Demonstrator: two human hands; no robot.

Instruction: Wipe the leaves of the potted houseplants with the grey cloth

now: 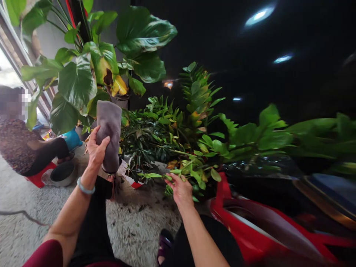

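Note:
My left hand [98, 147] grips a long greyish-purple thing [109, 124], smooth and soft-looking, held upright with the thumb across its front. What kind of thing it is, I cannot make out. My right hand [180, 190] has its fingers closed on a thin green leafy stem [151, 175] at the edge of the low plants. Behind the hands grows a dense dark-leaved plant [146, 135]. A large-leaved plant [78, 79], with some yellow and brown leaf parts, rises above my left hand.
A red bag [222, 193] stands open at the right. At the left, a person [19, 144] sits on a red stool [41, 176] beside a grey basin [63, 173]. Dirt bits lie on the concrete floor [133, 222]. A dark glossy wall [222, 40] stands behind the plants.

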